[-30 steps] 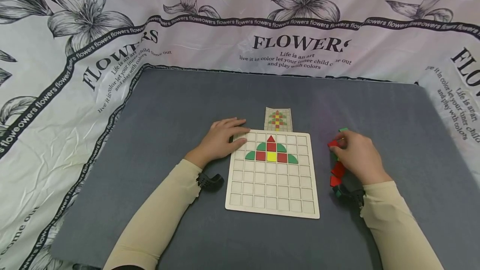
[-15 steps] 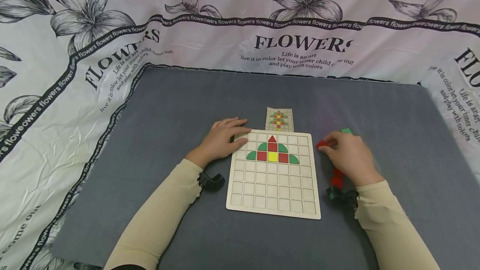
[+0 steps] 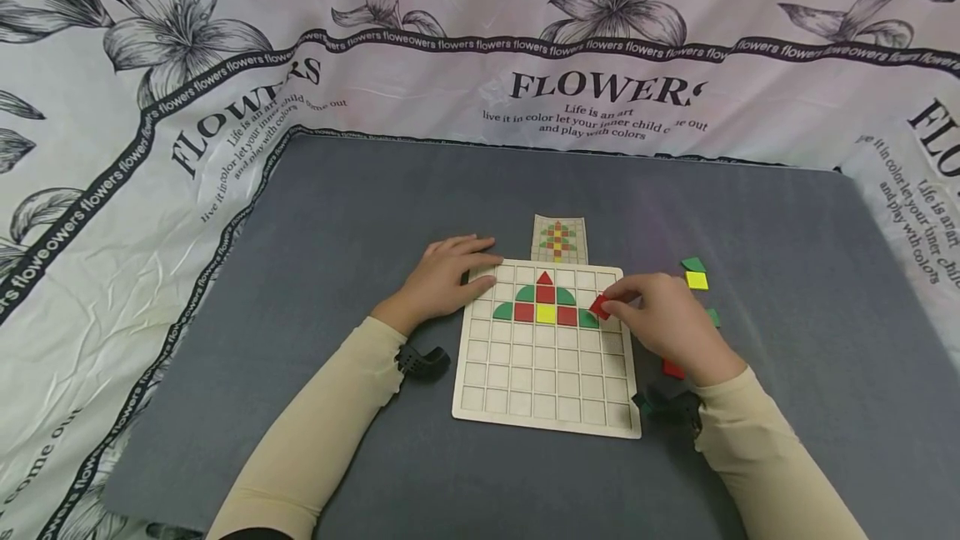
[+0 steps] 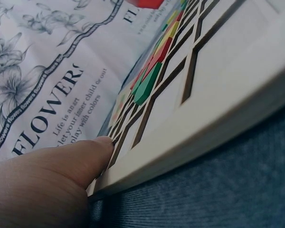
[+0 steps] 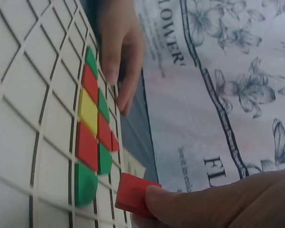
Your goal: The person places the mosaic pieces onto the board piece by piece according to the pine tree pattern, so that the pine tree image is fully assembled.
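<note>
A pale wooden grid board lies flat on the dark table. Red, green and yellow tiles sit in its upper cells, with a red triangle on top and a yellow square in the lowest filled row. My left hand rests at the board's upper left corner, thumb on the rim and fingers extended. Between thumb and fingers my right hand pinches a red square tile, tilted just above the board's right side, near the outer green tile.
Behind the board lies a small pattern card. Right of the board are loose tiles: a yellow one, a green one and a red one, partly hidden by the right hand. A flower-printed cloth surrounds the table.
My right hand has picked up a red tile from the loose pieces and carried it left to the board's right side. My left hand has stayed in place.
</note>
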A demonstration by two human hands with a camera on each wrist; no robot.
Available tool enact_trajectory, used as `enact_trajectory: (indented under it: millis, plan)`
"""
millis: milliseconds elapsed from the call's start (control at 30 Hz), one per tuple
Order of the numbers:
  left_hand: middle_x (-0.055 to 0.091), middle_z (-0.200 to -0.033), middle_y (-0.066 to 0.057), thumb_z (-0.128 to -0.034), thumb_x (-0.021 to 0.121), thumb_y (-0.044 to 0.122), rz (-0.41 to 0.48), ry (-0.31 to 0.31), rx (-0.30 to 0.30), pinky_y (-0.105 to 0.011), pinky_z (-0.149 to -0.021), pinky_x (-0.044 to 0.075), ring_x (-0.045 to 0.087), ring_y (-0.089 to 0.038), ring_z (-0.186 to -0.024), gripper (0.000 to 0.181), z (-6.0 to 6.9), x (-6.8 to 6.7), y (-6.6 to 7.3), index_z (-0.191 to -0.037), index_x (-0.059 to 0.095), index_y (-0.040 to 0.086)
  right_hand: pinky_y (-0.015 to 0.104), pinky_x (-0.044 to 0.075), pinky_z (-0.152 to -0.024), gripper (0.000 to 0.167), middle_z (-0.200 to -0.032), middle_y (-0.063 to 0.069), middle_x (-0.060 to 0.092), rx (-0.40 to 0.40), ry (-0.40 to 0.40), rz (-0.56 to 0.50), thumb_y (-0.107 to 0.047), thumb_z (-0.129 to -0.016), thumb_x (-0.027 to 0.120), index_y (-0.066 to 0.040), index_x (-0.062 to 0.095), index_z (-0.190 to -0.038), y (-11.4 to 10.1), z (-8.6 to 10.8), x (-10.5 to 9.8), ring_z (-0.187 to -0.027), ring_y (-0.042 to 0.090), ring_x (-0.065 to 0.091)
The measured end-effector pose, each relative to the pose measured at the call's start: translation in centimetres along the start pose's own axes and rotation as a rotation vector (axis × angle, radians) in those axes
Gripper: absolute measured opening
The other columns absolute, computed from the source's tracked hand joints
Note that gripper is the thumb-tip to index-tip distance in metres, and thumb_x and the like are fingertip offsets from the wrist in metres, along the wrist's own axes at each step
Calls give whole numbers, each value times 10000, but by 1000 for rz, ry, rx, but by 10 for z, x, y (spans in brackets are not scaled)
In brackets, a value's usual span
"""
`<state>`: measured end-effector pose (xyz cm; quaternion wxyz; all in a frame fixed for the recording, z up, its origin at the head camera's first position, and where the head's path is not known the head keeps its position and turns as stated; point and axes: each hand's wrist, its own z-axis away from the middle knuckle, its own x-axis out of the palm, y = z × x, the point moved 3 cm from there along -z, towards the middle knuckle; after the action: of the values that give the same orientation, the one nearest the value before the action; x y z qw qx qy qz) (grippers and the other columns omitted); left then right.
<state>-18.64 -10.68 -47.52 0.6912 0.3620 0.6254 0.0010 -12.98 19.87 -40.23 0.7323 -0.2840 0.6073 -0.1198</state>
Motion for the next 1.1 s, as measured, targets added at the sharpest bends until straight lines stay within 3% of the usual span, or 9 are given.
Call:
enact_trajectory:
  millis: [200, 333, 633, 967, 1100]
  plan:
    - [434, -1659, 8, -1070, 606, 441, -4, -1, -3, -556, -1271, 191, 303, -255, -1580, 448, -1, 0, 0, -1486, 634, 278, 333, 449, -585, 67, -978, 50, 785, -51, -56, -29, -132, -945, 788, -135, 837, -991, -16, -5, 14, -653, 185, 517]
    - [437, -1657, 14, -1067, 609, 445, -6, -2, -7, -550, -1272, 190, 305, -249, -1580, 449, -1, 0, 0, -1485, 635, 281, 330, 458, -631, 57, -961, 2, 783, -69, -99, -41, -149, -946, 795, -164, 834, -985, -23, -7, 24, -703, 171, 543]
    - [439, -1655, 17, -1072, 605, 438, -12, 4, -7, -543, -1272, 197, 307, -244, -1578, 443, -1, 0, 0, -1483, 636, 278, 320, 504, -685, 42, -867, -58, 743, -163, -154, -52, -160, -945, 801, -126, 825, -947, -34, -11, 44, -746, 130, 597]
    - [443, -1653, 15, -1069, 608, 441, -12, 10, -5, -549, -1269, 200, 312, -247, -1577, 444, -1, 1, 1, -1482, 638, 278, 392, 584, -820, 43, -900, -74, 762, -215, -143, -12, -113, -931, 800, -132, 835, -945, -35, -12, 55, -872, 119, 685]
    - [447, -1650, 14, -1067, 610, 442, -13, 11, -4, -554, -1267, 206, 316, -249, -1575, 446, 0, 0, 1, -1481, 639, 279, 383, 574, -813, 47, -888, -85, 740, -261, -108, 41, -104, -924, 807, -132, 840, -941, -37, -11, 57, -859, 120, 668]
